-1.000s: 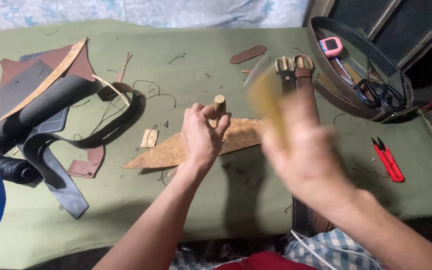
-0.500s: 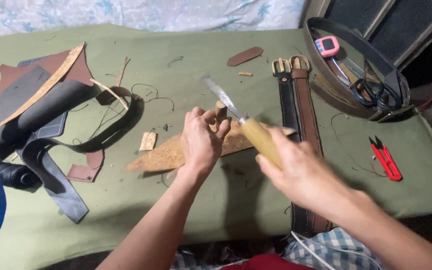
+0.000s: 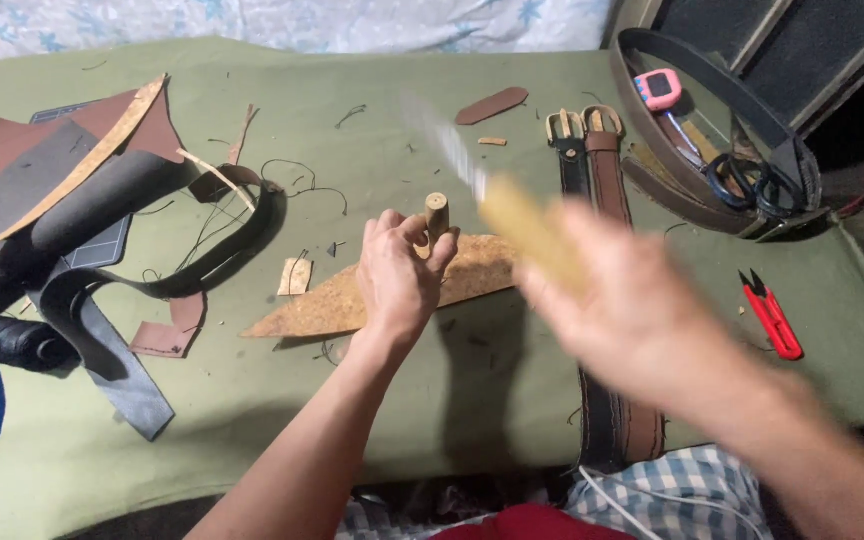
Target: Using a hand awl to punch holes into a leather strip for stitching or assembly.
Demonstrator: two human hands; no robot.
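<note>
A left hand (image 3: 397, 280) pins a wooden punch (image 3: 436, 214) upright on a tan leather wedge (image 3: 352, 305) lying mid-desk (image 3: 252, 440), its fingers (image 3: 382, 235) clamped round the punch's lower shaft. The right hand (image 3: 642, 320), blurred in mid-swing just right of the punch, has its fingers closed on the pale wooden handle of a striking tool (image 3: 527, 225) whose head streaks above the punch. Left of the wedge lie dark leather strips (image 3: 102, 260), brown offcuts (image 3: 167, 335) and loose thread; right of it, two buckled belts (image 3: 602, 170) run down the desk, with red snips (image 3: 772, 315) beyond them and a coiled belt (image 3: 712, 130) holding scissors (image 3: 742, 185) at the far corner. Judging by the scene, a clean strike calls for the punch held truly vertical, the gripping fingers kept low and clear of its top, the wedge lying flat, and the blow landing square on the punch's end rather than glancing off.
</note>
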